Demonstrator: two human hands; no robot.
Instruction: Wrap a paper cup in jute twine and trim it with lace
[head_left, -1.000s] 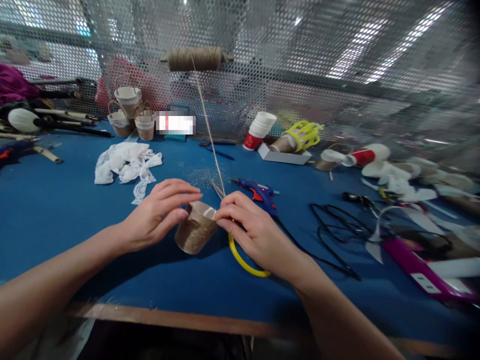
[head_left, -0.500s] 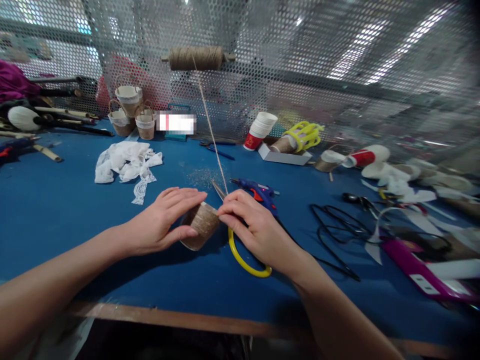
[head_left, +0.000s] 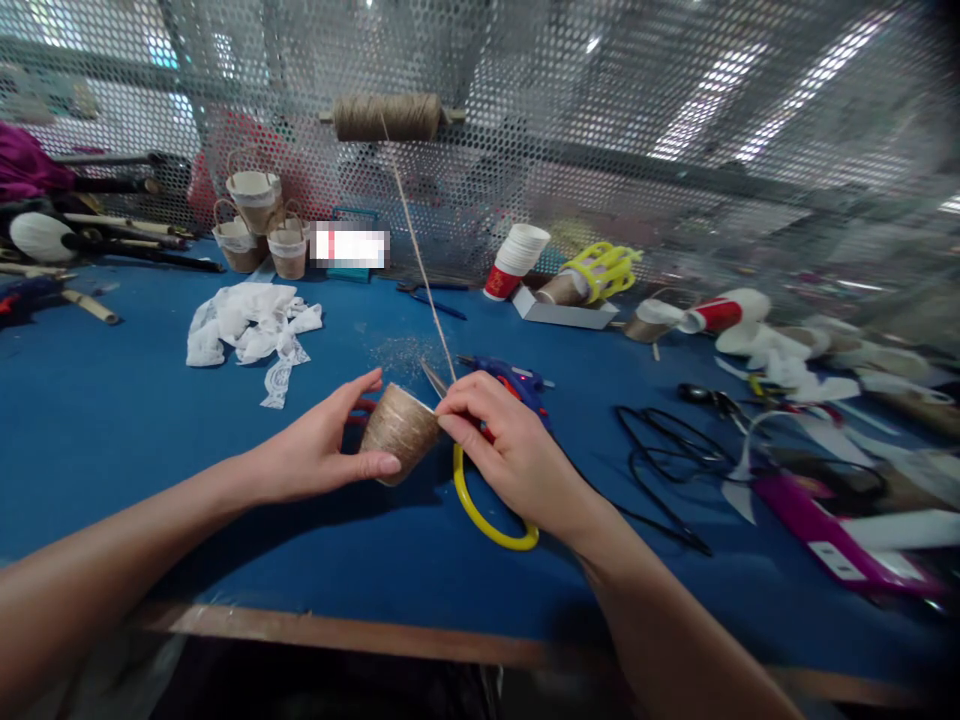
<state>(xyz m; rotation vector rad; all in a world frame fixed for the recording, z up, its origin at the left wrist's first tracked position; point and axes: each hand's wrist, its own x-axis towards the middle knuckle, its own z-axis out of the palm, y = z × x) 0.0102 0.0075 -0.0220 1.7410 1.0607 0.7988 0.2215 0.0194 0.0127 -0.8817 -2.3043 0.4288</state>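
A paper cup wound with brown twine (head_left: pixel 401 432) is tilted above the table, held by my left hand (head_left: pixel 319 440), with the thumb on its near side and the fingers behind it. At the cup's rim my right hand (head_left: pixel 510 440) pinches the twine (head_left: pixel 421 265) between thumb and fingers. The strand runs taut up to a spool of twine (head_left: pixel 388 117) on a rod at the mesh. Scissors with a yellow handle (head_left: pixel 495 535) lie beneath my right hand. Just behind them is a blue glue gun (head_left: pixel 517 378), partly hidden by the hand.
White lace (head_left: pixel 247 320) is heaped at the left, before several twine-covered baskets (head_left: pixel 289 250). Stacked paper cups (head_left: pixel 514 262) and a shallow white box (head_left: pixel 566 314) stand at the back. Black cable (head_left: pixel 667 445) and a purple power strip (head_left: pixel 840 535) lie at the right.
My left hand has turned the cup and shifted its fingers from over the top to behind it. My right hand stays at the rim with the twine.
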